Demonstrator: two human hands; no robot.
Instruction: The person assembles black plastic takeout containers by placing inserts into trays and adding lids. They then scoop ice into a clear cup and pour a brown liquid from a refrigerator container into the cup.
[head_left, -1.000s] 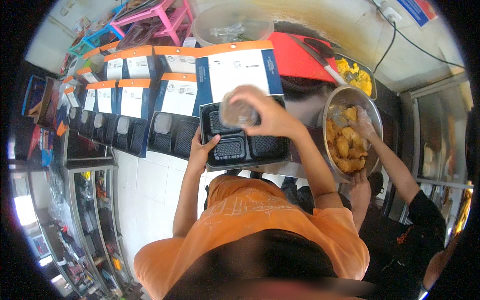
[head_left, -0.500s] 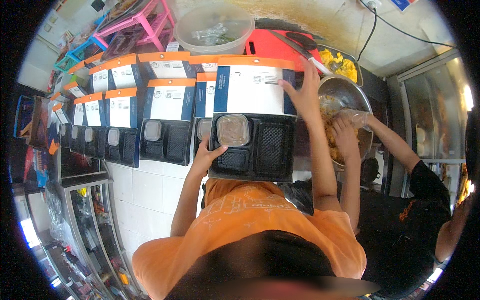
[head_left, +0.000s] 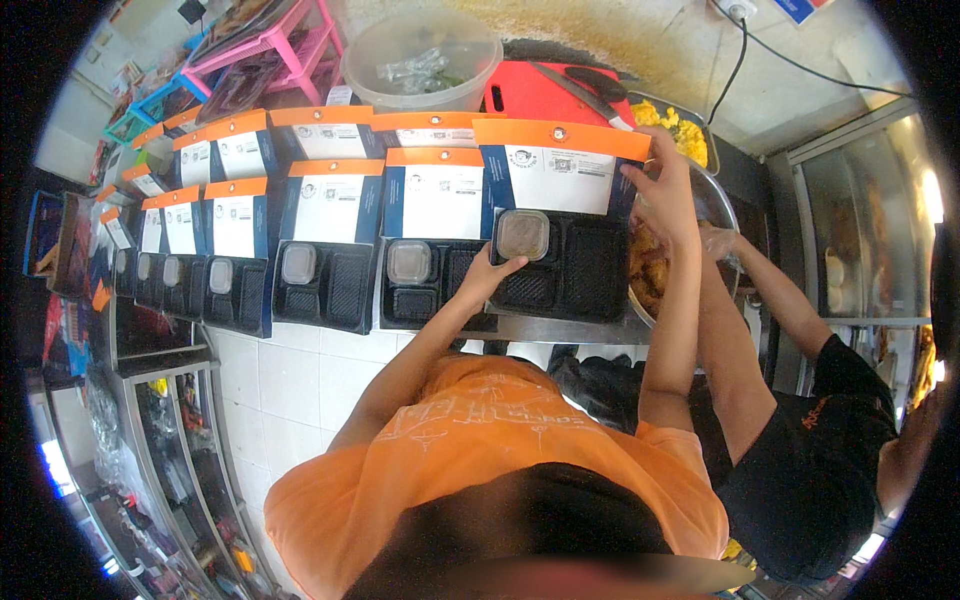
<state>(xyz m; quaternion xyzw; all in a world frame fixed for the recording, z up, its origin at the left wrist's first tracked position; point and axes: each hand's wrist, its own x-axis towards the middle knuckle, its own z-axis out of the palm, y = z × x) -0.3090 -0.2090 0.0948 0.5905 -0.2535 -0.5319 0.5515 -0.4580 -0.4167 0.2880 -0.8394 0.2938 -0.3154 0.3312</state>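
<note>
Bright, fairly even light paled the white floor tiles. Glare burned out a patch at far left and flecked the glass-fronted cabinet at right. The metal shelf rack bowed toward the black fisheye rim; a smear blurred the bottom.

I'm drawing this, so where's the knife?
In the head view, the knife lies on the red board, upper right of centre, between the clear tub and the yellow food.

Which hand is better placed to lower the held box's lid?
Probably the right hand, at the upper right corner of the lid; the left hand holds the black tray below.
</note>
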